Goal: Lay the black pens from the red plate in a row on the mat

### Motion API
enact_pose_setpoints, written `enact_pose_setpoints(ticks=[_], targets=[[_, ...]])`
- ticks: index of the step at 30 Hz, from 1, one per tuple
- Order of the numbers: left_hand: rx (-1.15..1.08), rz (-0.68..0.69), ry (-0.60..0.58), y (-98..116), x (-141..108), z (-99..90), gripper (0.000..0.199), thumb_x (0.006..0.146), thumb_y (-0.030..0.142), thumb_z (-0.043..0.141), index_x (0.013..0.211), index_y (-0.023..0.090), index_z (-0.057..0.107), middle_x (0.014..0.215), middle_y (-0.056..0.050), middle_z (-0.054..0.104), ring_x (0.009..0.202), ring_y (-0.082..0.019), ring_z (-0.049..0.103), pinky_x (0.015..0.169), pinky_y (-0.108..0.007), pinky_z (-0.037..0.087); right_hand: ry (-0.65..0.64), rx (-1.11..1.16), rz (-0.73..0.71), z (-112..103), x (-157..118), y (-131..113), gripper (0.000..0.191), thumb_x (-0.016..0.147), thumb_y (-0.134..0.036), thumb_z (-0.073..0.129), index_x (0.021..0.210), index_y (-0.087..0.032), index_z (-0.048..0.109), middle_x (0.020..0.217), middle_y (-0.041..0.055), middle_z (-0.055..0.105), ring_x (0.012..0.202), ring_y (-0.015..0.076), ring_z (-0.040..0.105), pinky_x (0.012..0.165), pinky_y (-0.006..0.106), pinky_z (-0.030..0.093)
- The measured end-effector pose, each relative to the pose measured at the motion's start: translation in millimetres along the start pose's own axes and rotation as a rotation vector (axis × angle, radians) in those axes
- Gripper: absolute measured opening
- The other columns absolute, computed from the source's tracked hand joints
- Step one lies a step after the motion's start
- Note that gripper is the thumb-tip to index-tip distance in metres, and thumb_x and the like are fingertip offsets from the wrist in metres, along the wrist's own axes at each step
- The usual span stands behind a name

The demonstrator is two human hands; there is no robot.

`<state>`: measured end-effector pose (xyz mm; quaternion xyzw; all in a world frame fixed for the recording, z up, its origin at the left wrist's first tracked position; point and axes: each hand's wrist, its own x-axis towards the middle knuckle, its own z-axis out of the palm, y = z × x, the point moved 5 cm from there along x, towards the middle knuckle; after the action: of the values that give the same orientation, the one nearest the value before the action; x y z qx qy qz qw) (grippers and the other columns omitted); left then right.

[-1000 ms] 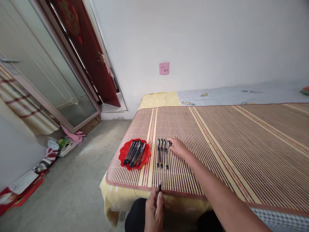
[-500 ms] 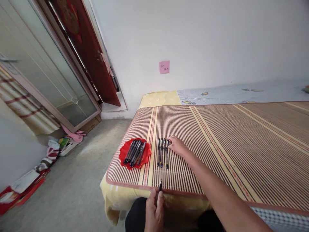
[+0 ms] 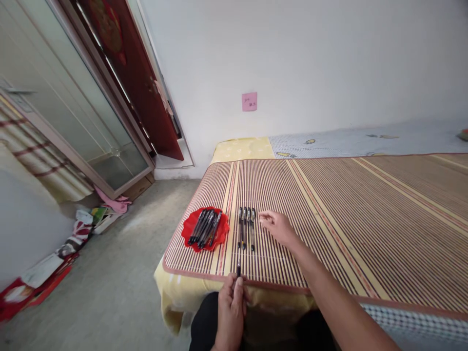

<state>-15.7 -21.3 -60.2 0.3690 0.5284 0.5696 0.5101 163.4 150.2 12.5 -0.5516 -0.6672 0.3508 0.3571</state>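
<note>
In my left hand (image 3: 231, 302), at the mat's front edge, a black pen (image 3: 239, 267) is gripped with its uncapped tip pointing away from me. My right hand (image 3: 277, 225) hovers just right of a short row, its fingers loosely bent and apart, holding nothing. A black pen cap (image 3: 253, 213) lies at the row's right end, close to those fingertips but not touched. Beside it, several slim pens (image 3: 243, 231) lie side by side, dark ends away from me. To their left, a red scalloped plate (image 3: 187, 225) carries a pile of black pens (image 3: 205, 228).
A striped bamboo mat (image 3: 329, 219) covers the bed, over a yellow sheet (image 3: 179, 292). A pink note (image 3: 249, 102) is stuck on the white wall. Left are a glass door (image 3: 106, 131), a red door (image 3: 146, 97) and clothes and papers (image 3: 69, 246) on the floor.
My right hand has let go of the pen cap at the row's end and drawn slightly right. My left hand, with the pen, has shifted a little forward and left.
</note>
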Motion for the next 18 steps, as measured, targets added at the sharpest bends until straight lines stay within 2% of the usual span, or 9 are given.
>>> enact_pose_setpoints(ticks=[1, 3, 7, 10, 15, 18], targets=[[-0.009, -0.006, -0.013, 4, 0, 3.3, 0.049, 0.083, 0.067, 0.065, 0.081, 0.018, 0.057, 0.057, 0.007, 0.043, 0.046, -0.007, 0.030, 0.043, -0.019, 0.023, -0.005, 0.113, 0.002, 2, -17, -4, 0.028, 0.093, -0.028, 0.056, 0.113, -0.016, 0.072, 0.102, 0.0103, 0.073, 0.082, 0.0193, 0.068, 0.075, 0.031, 0.053], [-0.010, -0.012, -0.058, 10, -3, 11.8, 0.048, 0.084, 0.065, 0.064, 0.084, 0.018, 0.058, 0.057, 0.007, 0.044, 0.044, -0.006, 0.027, 0.042, -0.019, 0.020, -0.107, 0.307, 0.022, 15, -54, -12, 0.031, 0.093, -0.040, 0.056, 0.106, -0.018, 0.073, 0.083, 0.0056, 0.071, 0.068, 0.0171, 0.063, 0.062, 0.028, 0.050], [0.010, 0.003, -0.123, 19, -14, 27.7, 0.044, 0.087, 0.061, 0.064, 0.088, 0.017, 0.058, 0.059, 0.007, 0.047, 0.045, -0.006, 0.030, 0.042, -0.018, 0.022, -0.209, 0.563, 0.069, 40, -109, -28, 0.039, 0.087, -0.056, 0.063, 0.087, -0.018, 0.070, 0.068, 0.0006, 0.060, 0.060, 0.0140, 0.054, 0.056, 0.025, 0.044], [0.020, 0.028, -0.127, 24, -20, 33.7, 0.043, 0.085, 0.060, 0.067, 0.086, 0.018, 0.057, 0.059, 0.007, 0.047, 0.047, -0.006, 0.033, 0.042, -0.017, 0.025, -0.157, 0.622, 0.065, 44, -122, -32, 0.039, 0.081, -0.057, 0.071, 0.076, -0.018, 0.067, 0.065, -0.0008, 0.056, 0.061, 0.0139, 0.052, 0.057, 0.025, 0.043], [0.019, 0.064, -0.046, 32, -25, 29.2, 0.048, 0.076, 0.059, 0.077, 0.082, 0.021, 0.050, 0.056, 0.009, 0.048, 0.040, -0.006, 0.034, 0.038, -0.017, 0.026, -0.098, 0.598, -0.008, 38, -124, -32, 0.038, 0.082, -0.054, 0.072, 0.072, -0.017, 0.066, 0.065, -0.0003, 0.057, 0.060, 0.0134, 0.051, 0.056, 0.025, 0.041], [0.044, 0.063, -0.133, 38, -29, 31.7, 0.045, 0.083, 0.061, 0.069, 0.080, 0.020, 0.051, 0.057, 0.005, 0.057, 0.037, -0.006, 0.039, 0.038, -0.019, 0.026, -0.108, 0.640, -0.020, 35, -128, -34, 0.039, 0.081, -0.055, 0.073, 0.071, -0.017, 0.066, 0.065, -0.0006, 0.056, 0.060, 0.0131, 0.052, 0.057, 0.025, 0.042]])
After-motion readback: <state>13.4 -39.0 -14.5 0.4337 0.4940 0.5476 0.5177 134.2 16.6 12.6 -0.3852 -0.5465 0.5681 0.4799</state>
